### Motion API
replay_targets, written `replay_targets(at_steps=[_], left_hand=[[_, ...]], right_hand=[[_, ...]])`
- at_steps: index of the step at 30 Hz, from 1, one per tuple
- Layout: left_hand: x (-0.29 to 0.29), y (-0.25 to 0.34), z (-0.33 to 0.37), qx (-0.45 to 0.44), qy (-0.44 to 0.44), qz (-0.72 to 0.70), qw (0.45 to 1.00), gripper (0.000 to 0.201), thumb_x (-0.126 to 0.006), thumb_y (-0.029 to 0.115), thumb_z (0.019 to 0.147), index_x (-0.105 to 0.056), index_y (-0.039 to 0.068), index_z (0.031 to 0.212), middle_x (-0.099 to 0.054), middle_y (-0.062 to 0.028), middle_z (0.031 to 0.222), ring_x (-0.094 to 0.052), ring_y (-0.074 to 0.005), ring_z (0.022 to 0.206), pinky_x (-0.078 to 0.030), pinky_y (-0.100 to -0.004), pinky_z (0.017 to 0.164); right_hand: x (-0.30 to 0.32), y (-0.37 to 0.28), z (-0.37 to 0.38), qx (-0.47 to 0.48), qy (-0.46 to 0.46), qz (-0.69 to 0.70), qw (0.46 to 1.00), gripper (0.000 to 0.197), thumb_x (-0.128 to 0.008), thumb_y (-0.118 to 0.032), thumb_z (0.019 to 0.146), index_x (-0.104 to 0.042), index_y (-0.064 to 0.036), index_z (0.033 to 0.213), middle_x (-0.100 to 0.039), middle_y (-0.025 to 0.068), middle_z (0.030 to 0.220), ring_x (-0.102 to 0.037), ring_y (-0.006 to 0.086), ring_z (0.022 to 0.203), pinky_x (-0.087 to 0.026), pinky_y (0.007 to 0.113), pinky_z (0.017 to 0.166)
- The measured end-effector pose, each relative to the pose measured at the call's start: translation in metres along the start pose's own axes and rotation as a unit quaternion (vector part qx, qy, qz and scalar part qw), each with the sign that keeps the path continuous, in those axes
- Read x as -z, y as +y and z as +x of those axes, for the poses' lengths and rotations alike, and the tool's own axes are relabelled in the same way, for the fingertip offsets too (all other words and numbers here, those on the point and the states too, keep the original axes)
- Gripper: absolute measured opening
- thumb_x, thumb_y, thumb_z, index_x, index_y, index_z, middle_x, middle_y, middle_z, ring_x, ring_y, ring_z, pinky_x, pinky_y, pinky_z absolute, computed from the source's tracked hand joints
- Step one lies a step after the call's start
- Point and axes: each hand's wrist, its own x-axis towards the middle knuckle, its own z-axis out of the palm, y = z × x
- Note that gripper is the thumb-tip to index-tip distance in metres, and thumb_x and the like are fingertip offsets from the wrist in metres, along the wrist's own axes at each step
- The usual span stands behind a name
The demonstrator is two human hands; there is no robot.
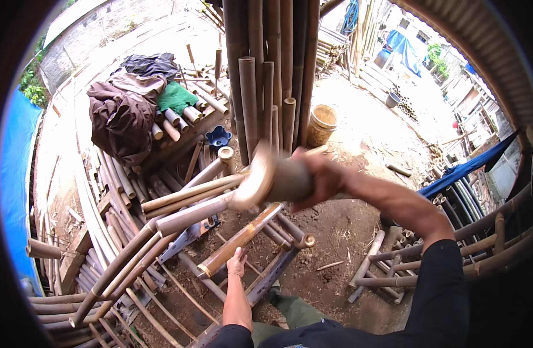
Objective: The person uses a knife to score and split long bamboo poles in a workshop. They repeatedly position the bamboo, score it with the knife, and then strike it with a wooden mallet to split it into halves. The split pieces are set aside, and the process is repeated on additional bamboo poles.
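Observation:
My right hand (320,178), blurred by motion, is raised and closed around a thick, short bamboo piece (272,178). Its pale round end points left, above the bamboo frame. Lower down, my left hand (236,262) grips the near edge of a shiny brown bamboo length (238,239), its thumb along the side; some fingers are hidden beneath. That length lies slantwise across a low bamboo frame (304,242) in front of my legs. A long bamboo rail (191,214) passes just left of the raised piece, which hides part of it.
Bundled upright bamboo poles (272,69) stand directly ahead. A bucket-like container (323,123) sits to their right, a blue bowl (218,136) to their left. Dark tarps (124,110) cover stacked bamboo at far left. Another bamboo frame (394,272) stands at right.

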Motion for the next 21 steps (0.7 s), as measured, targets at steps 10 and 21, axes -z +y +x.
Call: replay_targets(at_steps=[10, 21], left_hand=[[0.121, 0.086, -0.084, 0.094, 0.181, 0.115, 0.972, 0.021, -0.061, 0.031, 0.097, -0.059, 0.011, 0.102, -0.062, -0.0047, 0.079, -0.061, -0.0195, 0.063, -0.048, -0.0352, 0.048], [0.073, 0.371, -0.066, -0.094, 0.23, 0.378, 0.892, 0.104, -0.069, 0.069, 0.079, -0.031, 0.006, 0.153, -0.043, -0.0186, 0.146, -0.049, -0.0359, 0.127, -0.05, -0.0533, 0.092]], right_hand=[[-0.193, 0.107, -0.035, 0.03, -0.357, 0.019, 0.933, 0.071, -0.083, -0.055, 0.065, -0.049, -0.0066, 0.105, -0.066, 0.0191, 0.092, -0.066, 0.0422, 0.085, -0.054, 0.05, 0.072], [-0.394, 0.119, -0.016, -0.067, -0.35, -0.059, 0.933, 0.09, -0.081, -0.065, 0.061, -0.046, -0.0088, 0.122, -0.065, 0.016, 0.098, -0.063, 0.0356, 0.1, -0.044, 0.046, 0.089]])
